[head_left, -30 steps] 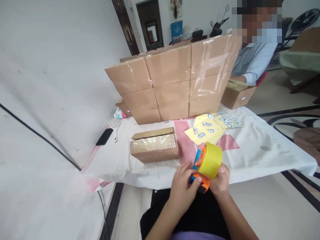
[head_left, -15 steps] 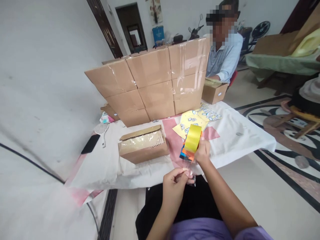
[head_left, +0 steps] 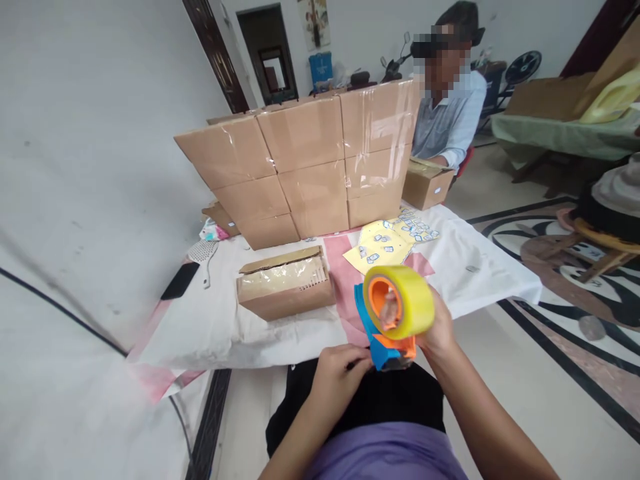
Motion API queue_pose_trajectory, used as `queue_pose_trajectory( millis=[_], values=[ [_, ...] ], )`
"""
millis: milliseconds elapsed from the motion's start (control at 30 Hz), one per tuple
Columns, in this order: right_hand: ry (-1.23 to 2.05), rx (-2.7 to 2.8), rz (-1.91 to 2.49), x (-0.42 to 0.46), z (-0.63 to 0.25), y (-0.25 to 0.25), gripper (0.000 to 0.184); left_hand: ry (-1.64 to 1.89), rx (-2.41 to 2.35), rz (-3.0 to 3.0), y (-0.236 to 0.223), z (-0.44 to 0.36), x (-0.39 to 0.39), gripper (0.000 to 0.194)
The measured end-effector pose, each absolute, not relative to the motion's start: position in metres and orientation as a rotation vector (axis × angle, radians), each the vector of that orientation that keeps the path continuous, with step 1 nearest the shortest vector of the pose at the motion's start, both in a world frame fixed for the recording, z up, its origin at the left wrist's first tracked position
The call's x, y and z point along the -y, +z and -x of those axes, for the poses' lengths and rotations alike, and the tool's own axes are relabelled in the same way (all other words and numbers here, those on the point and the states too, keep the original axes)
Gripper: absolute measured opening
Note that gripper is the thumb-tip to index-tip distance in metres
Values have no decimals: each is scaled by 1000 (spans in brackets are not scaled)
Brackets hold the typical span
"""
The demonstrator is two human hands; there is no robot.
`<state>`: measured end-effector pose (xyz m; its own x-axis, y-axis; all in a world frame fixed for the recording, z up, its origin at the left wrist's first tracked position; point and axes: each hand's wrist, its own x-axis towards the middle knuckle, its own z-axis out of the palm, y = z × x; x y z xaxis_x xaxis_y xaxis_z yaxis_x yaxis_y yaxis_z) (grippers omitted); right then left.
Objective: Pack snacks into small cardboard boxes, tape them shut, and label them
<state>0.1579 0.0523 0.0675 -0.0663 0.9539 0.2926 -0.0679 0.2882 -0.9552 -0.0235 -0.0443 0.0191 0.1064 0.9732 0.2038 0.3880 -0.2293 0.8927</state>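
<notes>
My right hand (head_left: 438, 327) is closed on a blue and orange tape dispenser (head_left: 383, 350) with a thick yellow roll of tape (head_left: 419, 303), held over the table's front edge. Just left of the dispenser, my left hand (head_left: 340, 380) is closed in a pinch; its fingertips are close to the dispenser's blue edge, and what they hold cannot be made out. Behind and to the left sits a small cardboard box (head_left: 287, 297) with shiny tape over its top. Yellow paper sheets (head_left: 375, 247) printed with small drawings lie beyond the dispenser.
A tall wall of taped cardboard boxes (head_left: 315, 167) stands across the back of the table (head_left: 270, 347). At left lie a black phone-like object (head_left: 180, 281) and a perforated white scoop (head_left: 203, 251). Behind the right end, a person (head_left: 447, 127) sits by another box (head_left: 427, 187).
The dispenser was tilted away with clear tape stretched to my left hand half a second ago; now it is turned sideways, lower and nearer my left hand. The view has swung right.
</notes>
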Motion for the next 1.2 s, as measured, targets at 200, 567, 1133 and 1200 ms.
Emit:
queue_pose_trajectory(
  millis=[200,567,1133,1200],
  values=[
    [1501,1024,416,-33,-173,75,50,1508,-1205,-2184,19,27,47,16],
    [1016,1114,694,-79,-132,47,33,1173,-1443,-1296,34,15,77,16],
    [776,1034,773,-39,-136,58,32,1256,-1505,-1014,13,10,73,28],
    [674,1094,833,-38,-140,54,31,1255,-1502,-1043,14,9,76,29]
  ],
)
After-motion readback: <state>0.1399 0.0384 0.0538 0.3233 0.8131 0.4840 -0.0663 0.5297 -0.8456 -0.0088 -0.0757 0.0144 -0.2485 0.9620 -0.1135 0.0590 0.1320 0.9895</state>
